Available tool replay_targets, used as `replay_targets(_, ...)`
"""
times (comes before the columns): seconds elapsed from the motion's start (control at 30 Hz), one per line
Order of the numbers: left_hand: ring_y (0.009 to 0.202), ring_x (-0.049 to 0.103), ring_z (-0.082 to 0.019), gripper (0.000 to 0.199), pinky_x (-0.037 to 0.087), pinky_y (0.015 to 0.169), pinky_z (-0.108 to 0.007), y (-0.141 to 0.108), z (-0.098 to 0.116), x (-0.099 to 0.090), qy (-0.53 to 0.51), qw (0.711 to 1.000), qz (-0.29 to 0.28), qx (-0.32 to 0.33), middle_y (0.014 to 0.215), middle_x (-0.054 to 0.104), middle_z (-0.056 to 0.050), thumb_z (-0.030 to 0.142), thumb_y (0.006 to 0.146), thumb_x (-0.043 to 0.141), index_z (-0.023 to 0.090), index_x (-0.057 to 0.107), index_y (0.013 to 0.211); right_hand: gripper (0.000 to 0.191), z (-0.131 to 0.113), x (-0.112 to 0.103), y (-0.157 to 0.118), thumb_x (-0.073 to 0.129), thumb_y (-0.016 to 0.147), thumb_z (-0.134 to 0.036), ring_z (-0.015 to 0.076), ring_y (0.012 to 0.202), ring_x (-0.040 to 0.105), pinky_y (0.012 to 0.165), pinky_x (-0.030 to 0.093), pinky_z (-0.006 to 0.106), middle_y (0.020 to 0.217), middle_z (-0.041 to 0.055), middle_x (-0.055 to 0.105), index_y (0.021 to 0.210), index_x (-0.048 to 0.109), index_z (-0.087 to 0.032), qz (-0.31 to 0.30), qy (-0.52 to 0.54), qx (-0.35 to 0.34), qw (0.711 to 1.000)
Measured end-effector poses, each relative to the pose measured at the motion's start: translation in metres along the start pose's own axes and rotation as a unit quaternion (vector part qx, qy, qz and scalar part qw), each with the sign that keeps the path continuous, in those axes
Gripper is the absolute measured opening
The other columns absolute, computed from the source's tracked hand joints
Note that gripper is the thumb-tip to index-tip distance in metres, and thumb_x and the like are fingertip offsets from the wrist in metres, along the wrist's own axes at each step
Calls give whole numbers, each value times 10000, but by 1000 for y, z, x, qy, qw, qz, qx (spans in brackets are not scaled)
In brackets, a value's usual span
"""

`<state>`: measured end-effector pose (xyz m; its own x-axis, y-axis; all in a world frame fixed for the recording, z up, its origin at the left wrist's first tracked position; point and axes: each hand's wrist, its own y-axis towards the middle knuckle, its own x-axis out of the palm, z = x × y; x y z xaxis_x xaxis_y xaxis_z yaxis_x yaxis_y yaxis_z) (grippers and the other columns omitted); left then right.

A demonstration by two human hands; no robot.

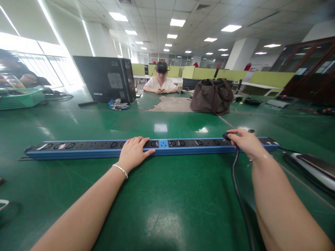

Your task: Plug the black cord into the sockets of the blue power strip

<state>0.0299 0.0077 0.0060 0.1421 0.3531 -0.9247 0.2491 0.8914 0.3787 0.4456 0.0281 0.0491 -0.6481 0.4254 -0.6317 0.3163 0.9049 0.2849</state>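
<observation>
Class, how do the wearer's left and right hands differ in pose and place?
The left hand rests on the power strip near its middle; the right hand is nearer the right end. The right hand pinches a black plug; the left hand lies with thumb spread. Each wears a bracelet.

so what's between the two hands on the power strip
The head view shows a blue socket and several black sockets between the left hand and the right hand, whose fingers hold a black plug.
</observation>
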Motion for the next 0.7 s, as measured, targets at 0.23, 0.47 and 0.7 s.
replay_targets(0.23,1116,491,-247,585,326,972,-397,1,-1,2,-9,1000,-1,-5,1184,578,-88,614,821,369,234,525,1236,424,5,-4,2,535,720,-311,122,406,502,419,415,236,442,-15,539,1077,654,-116,-49,-35,43,997)
replay_targets(0.47,1110,496,-245,589,341,955,-386,0,-1,1,-6,1000,6,3,1172,584,-83,613,823,365,224,524,1236,436,8,-2,2,498,741,-317,138,404,501,425,398,252,416,-21,517,1093,654,-112,-65,-73,42,994)
replay_targets(0.7,1116,493,-243,582,331,969,-385,1,0,0,-9,1000,-5,-6,1178,585,-82,613,817,382,237,527,1236,456,19,-5,6,469,752,-356,139,414,494,437,377,259,437,-21,526,1108,658,-142,-105,-144,-17,984)
